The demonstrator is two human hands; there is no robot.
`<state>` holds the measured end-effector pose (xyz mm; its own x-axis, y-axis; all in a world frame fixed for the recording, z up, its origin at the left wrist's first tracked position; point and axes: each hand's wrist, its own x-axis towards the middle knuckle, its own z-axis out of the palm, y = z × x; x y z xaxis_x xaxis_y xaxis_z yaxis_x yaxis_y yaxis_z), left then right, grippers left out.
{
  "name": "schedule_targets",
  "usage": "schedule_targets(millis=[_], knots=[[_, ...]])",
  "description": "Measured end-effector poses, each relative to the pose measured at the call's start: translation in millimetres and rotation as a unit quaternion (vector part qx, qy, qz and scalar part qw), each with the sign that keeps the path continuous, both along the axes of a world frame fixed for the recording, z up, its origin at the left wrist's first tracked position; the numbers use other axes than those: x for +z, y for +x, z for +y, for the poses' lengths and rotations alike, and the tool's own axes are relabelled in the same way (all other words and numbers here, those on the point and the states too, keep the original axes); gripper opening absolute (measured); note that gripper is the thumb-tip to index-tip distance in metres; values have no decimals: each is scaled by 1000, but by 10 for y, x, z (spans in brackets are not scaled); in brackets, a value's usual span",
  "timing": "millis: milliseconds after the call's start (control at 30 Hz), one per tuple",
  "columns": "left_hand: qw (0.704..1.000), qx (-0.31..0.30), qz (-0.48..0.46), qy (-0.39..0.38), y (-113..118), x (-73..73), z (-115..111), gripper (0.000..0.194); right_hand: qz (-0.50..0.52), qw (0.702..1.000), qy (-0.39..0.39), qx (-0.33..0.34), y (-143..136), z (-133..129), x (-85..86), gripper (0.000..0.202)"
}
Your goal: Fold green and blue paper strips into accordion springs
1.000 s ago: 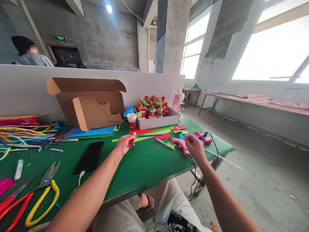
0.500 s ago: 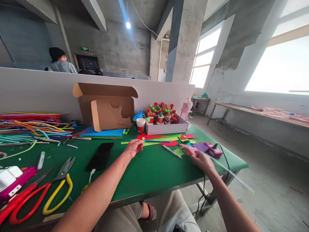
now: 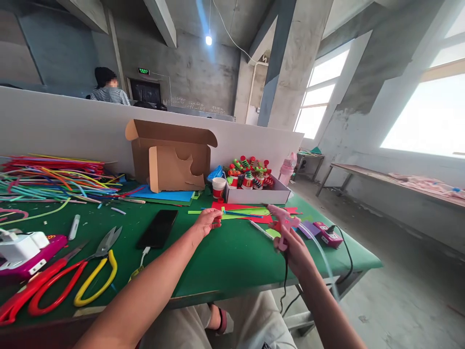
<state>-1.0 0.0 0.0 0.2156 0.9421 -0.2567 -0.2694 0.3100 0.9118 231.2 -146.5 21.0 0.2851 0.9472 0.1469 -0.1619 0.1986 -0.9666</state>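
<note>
My right hand [image 3: 298, 249] is wrapped round the handle of a pink hot glue gun [image 3: 282, 218], its nozzle pointing left. A long clear glue stick [image 3: 321, 252] trails from the gun's back end, and a dark cord hangs below. My left hand [image 3: 208, 222] is closed in a pinch, with a small yellow-green paper piece [image 3: 223, 209] at its fingertips. Just beyond it lie green paper strips [image 3: 250, 212], a thin blue stick [image 3: 241, 214] and red paper [image 3: 217, 205]. A white pen [image 3: 260, 229] rests on the green table [image 3: 232, 261] between my hands.
A white box [image 3: 257, 196] of red and green crafts stands behind, beside paper cups [image 3: 218, 187]. Leftward are a phone [image 3: 158, 229], yellow-handled scissors [image 3: 103, 266], red-handled scissors [image 3: 54, 283] and pipe cleaners [image 3: 54, 177]. A purple power strip [image 3: 328, 235] sits at right.
My right hand has raised the glue gun off the table and tilted it more upright; the glue stick swings downward. My left hand keeps its pinch. The view has shifted slightly left.
</note>
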Motion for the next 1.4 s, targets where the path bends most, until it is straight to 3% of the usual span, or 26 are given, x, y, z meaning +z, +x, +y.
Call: schedule_targets(millis=[200,367,700,933,1400], knots=[[999,0,24,-28,27,-47,31,21,-268,962,56,-10,-376,182,-192,44],[999,8,29,-39,39,-57,49,20,-378,918,116,-13,-605,313,-314,35],[999,0,23,-38,43,-38,52,21,-444,889,104,-34,-672,440,-410,33],[999,-11,17,-34,32,-53,72,26,-456,874,164,-33,-716,440,-427,38],[999,-16,18,-33,45,-77,90,27,-473,866,158,-35,-702,459,-521,37]])
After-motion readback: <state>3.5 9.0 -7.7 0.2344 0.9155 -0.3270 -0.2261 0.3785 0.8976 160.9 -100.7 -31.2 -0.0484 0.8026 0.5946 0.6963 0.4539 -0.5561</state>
